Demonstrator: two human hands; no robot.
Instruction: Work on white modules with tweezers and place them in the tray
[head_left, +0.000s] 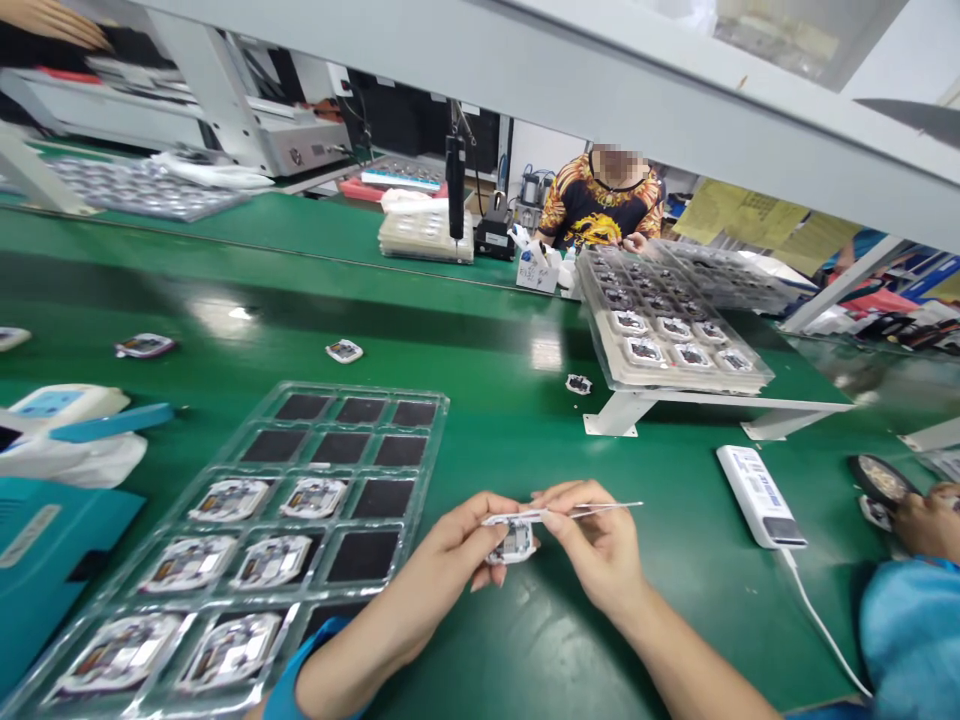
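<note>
Over the green bench, my left hand (472, 540) is closed on a small white-framed electronic module (516, 542) with metallic parts inside, thumb across its near face. My right hand (596, 550) touches the module's upper right edge with thumb and fingertips pinched together. A thin pair of tweezers (611, 506) is held in that same hand, its points sticking out to the right. What the fingertips pinch at the module's edge is too small to make out. Left of my hands lies a clear plastic tray (442, 420) with similar modules (247, 560) in several pockets; other pockets show dark pads.
Loose modules (345, 350) lie farther back. A white raised stand (622, 410) carries stacked module trays (675, 340). Right are a white corded device (761, 497) and a neighbour's hand (934, 525). A black electric screwdriver (455, 185) hangs behind; another person (604, 200) sits opposite.
</note>
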